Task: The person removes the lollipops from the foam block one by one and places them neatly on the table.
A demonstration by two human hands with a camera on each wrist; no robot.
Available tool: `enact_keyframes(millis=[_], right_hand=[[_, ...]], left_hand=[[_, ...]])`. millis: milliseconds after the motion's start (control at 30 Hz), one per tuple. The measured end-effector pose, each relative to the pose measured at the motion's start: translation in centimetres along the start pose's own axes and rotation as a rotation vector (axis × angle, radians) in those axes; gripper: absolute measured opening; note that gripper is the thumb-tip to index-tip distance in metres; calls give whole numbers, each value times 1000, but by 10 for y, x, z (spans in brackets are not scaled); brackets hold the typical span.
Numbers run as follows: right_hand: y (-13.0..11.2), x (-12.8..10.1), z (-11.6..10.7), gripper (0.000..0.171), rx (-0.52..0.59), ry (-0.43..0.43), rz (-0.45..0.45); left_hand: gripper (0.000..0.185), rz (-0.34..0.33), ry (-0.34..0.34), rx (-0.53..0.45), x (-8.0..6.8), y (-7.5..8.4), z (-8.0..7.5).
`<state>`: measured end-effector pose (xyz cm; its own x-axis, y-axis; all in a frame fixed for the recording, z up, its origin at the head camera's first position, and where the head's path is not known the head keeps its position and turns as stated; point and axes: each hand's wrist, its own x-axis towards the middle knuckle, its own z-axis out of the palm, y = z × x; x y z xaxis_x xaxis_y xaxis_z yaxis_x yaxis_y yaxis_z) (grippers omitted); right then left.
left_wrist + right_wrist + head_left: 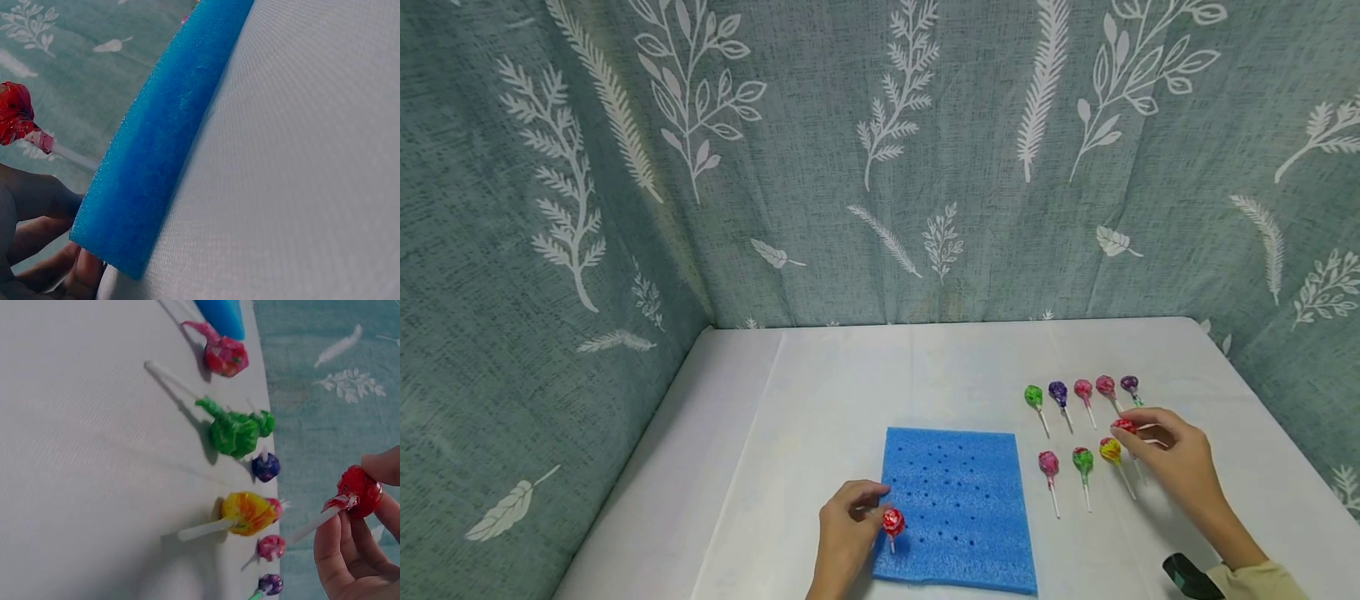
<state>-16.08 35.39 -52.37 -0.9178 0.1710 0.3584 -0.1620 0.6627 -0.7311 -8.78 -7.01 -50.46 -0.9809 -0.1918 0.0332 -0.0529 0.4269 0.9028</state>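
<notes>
In the head view, a blue foam block with several small holes lies on the white table. A red-wrapped lollipop stands upright in it near its left edge. My left hand grips that edge, thumb beside the lollipop; in the left wrist view its fingers curl around the block's corner. My right hand pinches another red lollipop by its wrapped head, with the white stick pointing away from the fingers. It is held above the table, close to the yellow lollipop.
Several lollipops lie in two rows right of the block, among them a green one, a purple one and a pink one. A green leaf-patterned cloth hangs behind the white table. A dark device sits by the right sleeve.
</notes>
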Motion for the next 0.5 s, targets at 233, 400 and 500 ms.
enact_keyframes(millis=[233, 400, 500], right_hand=[[-21, -2, -9, 34, 31, -28, 48], [-40, -3, -15, 34, 16, -48, 128], [-46, -4, -17, 33, -15, -64, 165]], left_hand=[[19, 5, 2, 1, -1, 0, 0], [19, 2, 2, 7, 0, 1, 0], [18, -3, 0, 11, 0, 1, 0]])
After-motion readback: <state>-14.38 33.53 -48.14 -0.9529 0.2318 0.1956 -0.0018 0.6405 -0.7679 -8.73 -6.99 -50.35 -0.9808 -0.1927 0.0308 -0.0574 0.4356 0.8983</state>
